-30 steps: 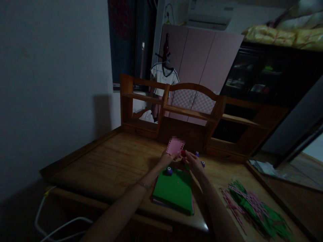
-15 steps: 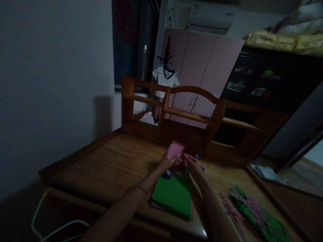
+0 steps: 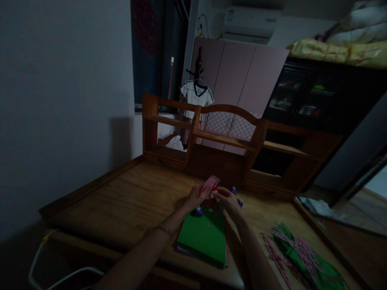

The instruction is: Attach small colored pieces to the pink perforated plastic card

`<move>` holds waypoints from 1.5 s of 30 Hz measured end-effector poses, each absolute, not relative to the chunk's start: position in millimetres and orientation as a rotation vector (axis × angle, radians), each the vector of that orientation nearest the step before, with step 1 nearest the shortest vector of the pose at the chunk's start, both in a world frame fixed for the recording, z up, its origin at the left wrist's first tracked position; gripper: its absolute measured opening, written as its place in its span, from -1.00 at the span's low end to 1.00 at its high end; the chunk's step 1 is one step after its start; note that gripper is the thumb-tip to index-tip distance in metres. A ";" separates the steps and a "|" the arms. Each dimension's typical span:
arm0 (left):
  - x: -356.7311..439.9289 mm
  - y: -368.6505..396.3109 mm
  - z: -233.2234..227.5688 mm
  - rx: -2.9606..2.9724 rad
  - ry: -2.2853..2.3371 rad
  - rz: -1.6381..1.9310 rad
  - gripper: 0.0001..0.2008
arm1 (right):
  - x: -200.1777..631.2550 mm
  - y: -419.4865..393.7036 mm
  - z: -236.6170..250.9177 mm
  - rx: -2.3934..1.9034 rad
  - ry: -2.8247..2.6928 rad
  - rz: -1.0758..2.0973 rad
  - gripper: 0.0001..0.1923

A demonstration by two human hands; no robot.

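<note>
a dim room seen from a head camera, looking down at a wooden desk (image 3: 127,193) that fills the lower half of the frame. just below the centre of the frame, two bare hands meet over the desk. the left hand (image 3: 196,195) pinches a small pink paper card (image 3: 211,184) by its lower edge, fingers closed on it. the right hand (image 3: 227,199) is closed around a small red punch (image 3: 215,189) pressed against the card's right lower corner.

the card looks thin, light and easily bent; it would crease if squeezed, so a light pinch at an edge, as the left hand has it, seems the safe hold. its top edge shows a row of small punched holes. it stands tilted, its long axis running from lower left to upper right, the punched edge pointing up and away toward the shelf unit (image 3: 205,133) at the back of the desk.

under the hands lies a stack of paper with a green sheet (image 3: 202,237) on top. a small purple punch (image 3: 198,210) sits on the stack's far left corner, and two more purple punches (image 3: 236,195) rest on the desk just right of the hands. at the lower right of the frame lies a heap of green and pink paper strips (image 3: 302,253).
</note>
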State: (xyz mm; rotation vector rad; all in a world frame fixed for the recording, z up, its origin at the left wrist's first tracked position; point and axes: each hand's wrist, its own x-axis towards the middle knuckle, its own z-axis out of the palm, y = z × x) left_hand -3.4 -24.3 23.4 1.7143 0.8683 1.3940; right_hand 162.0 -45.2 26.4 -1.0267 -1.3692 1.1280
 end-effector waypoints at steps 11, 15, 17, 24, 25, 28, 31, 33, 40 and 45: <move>-0.6 -19.6 20.9 1.673 0.782 1.397 -0.60 | 158.8 -41.6 20.5 -1.038 -1.359 1.190 -0.62; -0.6 -17.7 19.8 1.630 0.768 1.316 -0.55 | 160.2 -43.0 20.2 -1.047 -1.398 1.172 -0.59; 0.2 -17.5 18.9 1.605 0.752 1.269 -0.54 | 159.7 -44.7 21.5 -1.047 -1.421 1.169 -0.59; 4.0 -18.5 13.5 1.337 0.856 1.223 -0.53 | 152.4 -47.3 22.8 -1.041 -1.389 1.153 -0.63; 4.2 -18.9 13.8 1.332 0.842 1.231 -0.53 | 152.2 -47.4 22.6 -1.053 -1.394 1.139 -0.63; 4.2 -19.8 15.7 1.313 0.808 1.230 -0.52 | 152.7 -47.4 22.1 -1.066 -1.413 1.108 -0.61; 4.1 -19.2 16.6 1.220 0.807 1.203 -0.48 | 152.0 -47.4 22.5 -1.056 -1.396 1.138 -0.60; 4.2 -18.0 16.5 1.165 0.813 1.186 -0.46 | 150.8 -47.4 23.0 -1.051 -1.388 1.158 -0.61; 2.2 -15.2 16.2 1.129 0.778 1.157 -0.50 | 151.9 -45.9 20.0 -1.107 -1.376 1.135 -0.59; -0.3 -13.2 16.2 1.094 0.682 1.135 -0.52 | 153.9 -43.3 18.5 -1.077 -1.375 1.126 -0.60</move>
